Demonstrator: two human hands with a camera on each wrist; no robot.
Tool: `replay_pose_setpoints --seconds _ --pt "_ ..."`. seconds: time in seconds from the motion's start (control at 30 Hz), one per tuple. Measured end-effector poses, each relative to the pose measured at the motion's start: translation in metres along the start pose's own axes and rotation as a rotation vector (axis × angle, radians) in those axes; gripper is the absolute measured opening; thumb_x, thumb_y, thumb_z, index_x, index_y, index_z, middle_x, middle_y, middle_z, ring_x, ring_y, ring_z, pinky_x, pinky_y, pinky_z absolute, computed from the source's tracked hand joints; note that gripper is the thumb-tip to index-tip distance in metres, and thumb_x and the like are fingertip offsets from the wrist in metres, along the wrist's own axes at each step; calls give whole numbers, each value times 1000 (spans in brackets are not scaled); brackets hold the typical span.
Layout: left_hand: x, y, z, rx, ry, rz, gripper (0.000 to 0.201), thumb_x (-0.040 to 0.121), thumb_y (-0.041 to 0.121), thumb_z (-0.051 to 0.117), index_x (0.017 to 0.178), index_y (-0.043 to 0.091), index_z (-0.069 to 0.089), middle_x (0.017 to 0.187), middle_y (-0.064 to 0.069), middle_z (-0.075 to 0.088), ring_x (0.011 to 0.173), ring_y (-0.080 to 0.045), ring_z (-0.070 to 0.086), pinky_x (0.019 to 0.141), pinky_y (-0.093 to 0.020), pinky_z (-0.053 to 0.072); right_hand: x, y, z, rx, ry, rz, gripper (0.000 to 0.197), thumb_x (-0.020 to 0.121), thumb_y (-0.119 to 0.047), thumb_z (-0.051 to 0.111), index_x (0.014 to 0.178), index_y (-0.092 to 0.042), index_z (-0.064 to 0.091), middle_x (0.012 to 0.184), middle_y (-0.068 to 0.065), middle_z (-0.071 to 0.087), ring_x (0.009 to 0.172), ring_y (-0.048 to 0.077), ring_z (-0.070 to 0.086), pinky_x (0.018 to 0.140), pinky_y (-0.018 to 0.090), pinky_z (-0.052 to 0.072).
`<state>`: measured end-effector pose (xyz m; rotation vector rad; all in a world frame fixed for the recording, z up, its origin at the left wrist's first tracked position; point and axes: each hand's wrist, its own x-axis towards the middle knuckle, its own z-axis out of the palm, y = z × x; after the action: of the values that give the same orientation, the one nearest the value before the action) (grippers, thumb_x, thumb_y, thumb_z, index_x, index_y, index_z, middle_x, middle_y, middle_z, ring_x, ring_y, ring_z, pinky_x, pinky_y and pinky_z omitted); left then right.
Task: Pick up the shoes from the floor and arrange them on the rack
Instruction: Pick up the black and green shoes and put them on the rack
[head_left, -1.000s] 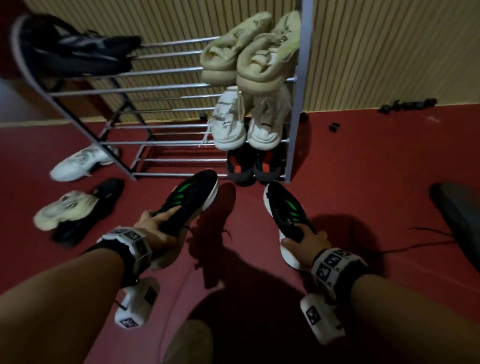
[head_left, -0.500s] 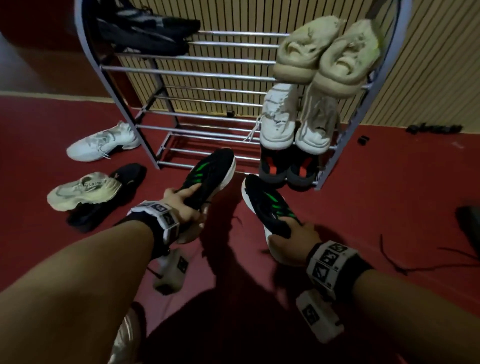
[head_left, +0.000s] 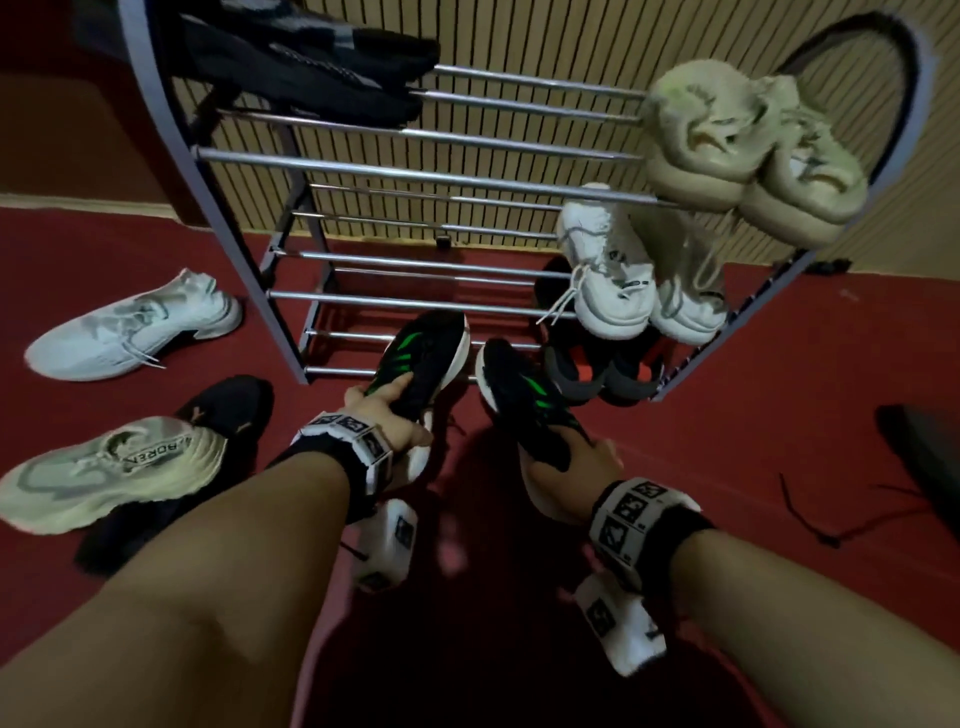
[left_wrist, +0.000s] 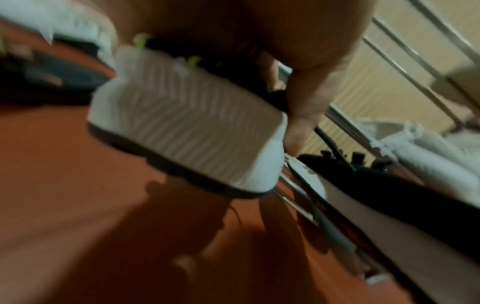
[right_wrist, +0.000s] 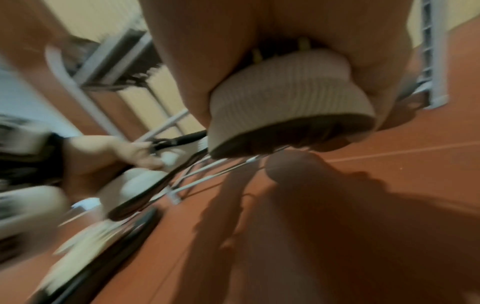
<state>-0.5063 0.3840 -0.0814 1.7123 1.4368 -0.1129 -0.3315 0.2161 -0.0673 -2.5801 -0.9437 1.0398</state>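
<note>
Your left hand (head_left: 387, 415) grips the heel end of one black shoe with green stripes (head_left: 415, 364), its toe raised over the front bars of the rack's bottom tier; the left wrist view shows your fingers (left_wrist: 303, 98) curled round the heel above the ribbed white sole. Your right hand (head_left: 569, 478) grips the heel of the matching black shoe (head_left: 524, 400), held just right of the first, toe pointing toward the same bottom tier; neither shoe rests on the floor. The metal rack (head_left: 415, 176) stands on the red floor (head_left: 727, 415) against a ribbed beige wall. Its top tier carries dark shoes (head_left: 311, 57) at far left; a beige pair (head_left: 743, 150) sits at the right, a white pair (head_left: 639, 291) one tier lower, and a dark pair with red lining (head_left: 597, 364) on the bottom tier. On the floor to the left lie a white sneaker (head_left: 135, 327), a pale green sneaker (head_left: 104, 473) and, partly beneath it, a black shoe (head_left: 223, 410).
</note>
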Motion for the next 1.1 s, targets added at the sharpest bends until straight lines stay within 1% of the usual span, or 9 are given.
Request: replay_pose_setpoints --seconds 0.07,0.17,0.33,0.43,0.57,0.7,0.8,0.97,1.1 --pt "9 -2 -4 -59 -24 17 81 71 26 75 138 47 35 137 -8 22 116 -35 47 105 -34 38 3 -16 3 25 44 49 60 86 -46 54 141 -36 33 133 17 31 121 41 42 105 41 37" --pt "20 -1 -9 -65 -82 32 79 73 31 73 138 49 32 143 -9 17 124 -36 42 109 -39 35 10 -36 9 67 105 108 57 86 -48 55 139 -37 37 132 17 32 120 41 43 105 38 36" --pt "45 2 -12 -38 -93 87 81 71 38 71 137 54 28 140 -7 22 114 -36 48 102 -41 42 39 -62 13 41 129 122 57 86 -51 55 138 -36 38 133 15 29 122 40 40 105 37 35" --pt "63 1 -9 -89 -73 61 79 71 39 70 137 54 29 140 -6 22 111 -35 50 100 -40 43 67 -69 18 14 153 126 59 84 -50 57 138 -36 38 133 14 30 120 39 43 102 36 37" --pt "85 5 -4 -118 -29 9 80 71 42 71 137 55 28 145 -3 19 122 -36 44 104 -44 40 104 -80 23 20 166 119 62 85 -49 55 141 -33 34 135 17 30 119 41 42 98 40 39" --pt "102 17 10 -100 48 4 76 73 41 69 138 50 30 140 -6 24 121 -34 43 105 -40 40 137 -80 28 24 158 114 71 83 -52 56 145 -30 29 145 19 20 127 42 36 105 47 38" --pt "108 30 27 -28 85 29 73 76 42 66 139 47 30 144 -8 21 130 -32 32 109 -39 32 157 -72 30 29 173 103 72 83 -54 56 144 -30 28 152 20 10 135 41 24 109 49 30" --pt "113 28 45 104 62 35 85 74 51 69 142 50 17 153 -4 2 138 -30 16 114 -42 26 165 -52 34 -70 142 8 77 82 -57 56 146 -29 22 153 16 6 139 38 15 111 48 25" --pt "109 15 42 73 51 100 103 69 47 75 146 44 7 155 0 0 142 -25 12 117 -36 21 156 -39 33 -7 71 -58 88 81 -56 59 149 -32 9 156 13 -2 142 36 10 114 45 20"
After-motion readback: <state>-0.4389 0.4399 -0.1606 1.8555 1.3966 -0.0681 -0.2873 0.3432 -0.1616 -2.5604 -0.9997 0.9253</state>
